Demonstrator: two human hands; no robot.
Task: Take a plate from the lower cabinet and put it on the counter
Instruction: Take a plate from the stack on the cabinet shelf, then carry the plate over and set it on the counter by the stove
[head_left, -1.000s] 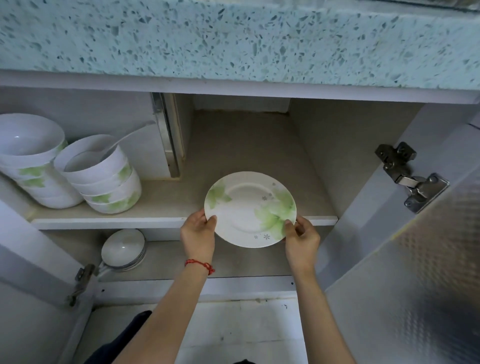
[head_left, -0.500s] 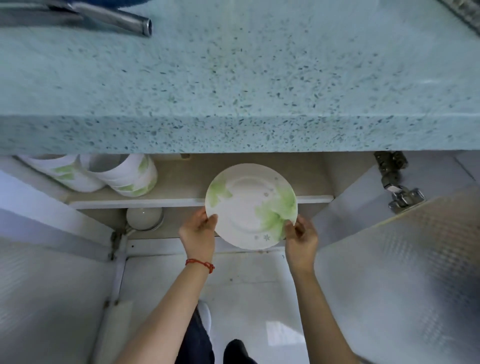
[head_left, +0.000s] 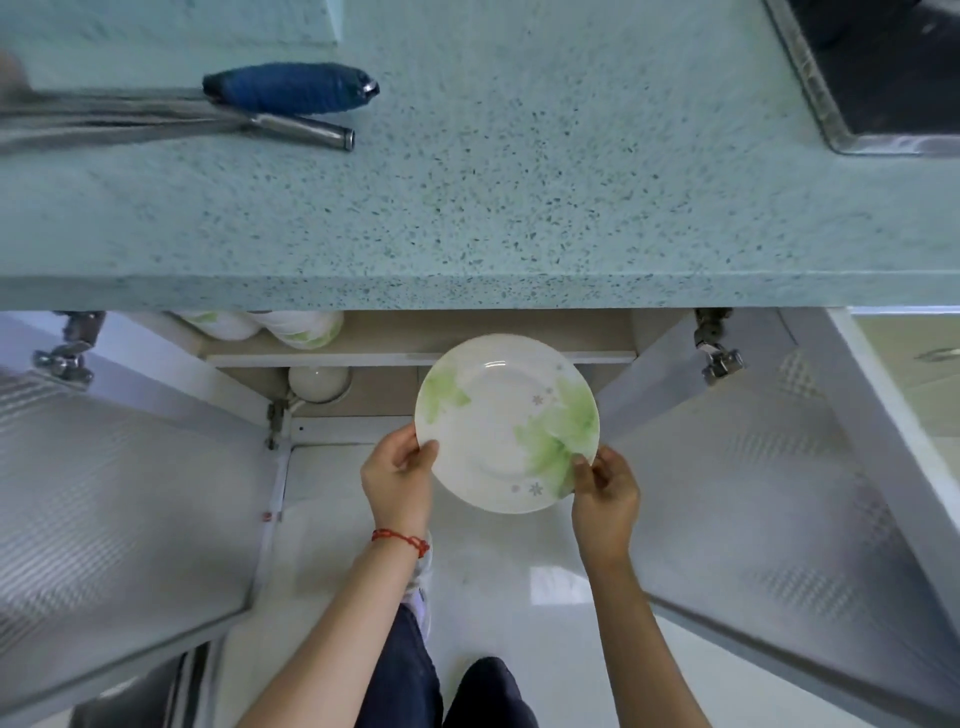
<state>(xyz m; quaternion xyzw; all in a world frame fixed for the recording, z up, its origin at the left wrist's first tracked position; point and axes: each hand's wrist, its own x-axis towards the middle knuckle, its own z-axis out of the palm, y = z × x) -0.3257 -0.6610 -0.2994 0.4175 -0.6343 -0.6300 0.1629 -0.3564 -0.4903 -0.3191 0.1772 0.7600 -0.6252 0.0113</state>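
Observation:
A white plate (head_left: 498, 415) with green leaf prints is held in the air in front of the open lower cabinet (head_left: 467, 358), below the front edge of the speckled pale-green counter (head_left: 519, 218). My left hand (head_left: 397, 475) grips its left rim and my right hand (head_left: 605, 491) grips its lower right rim. The plate faces up toward me, slightly tilted.
Two handles, one blue (head_left: 291, 93) and one steel (head_left: 301, 132), lie on the counter's left. A sink corner (head_left: 883, 104) is at the upper right. Stacked bowls (head_left: 301, 327) remain on the cabinet shelf. Both cabinet doors (head_left: 119, 493) stand open on either side.
The view has risen from the cabinet interior to the counter top. Both hands have drawn the plate out of the cabinet and lifted it toward the counter edge.

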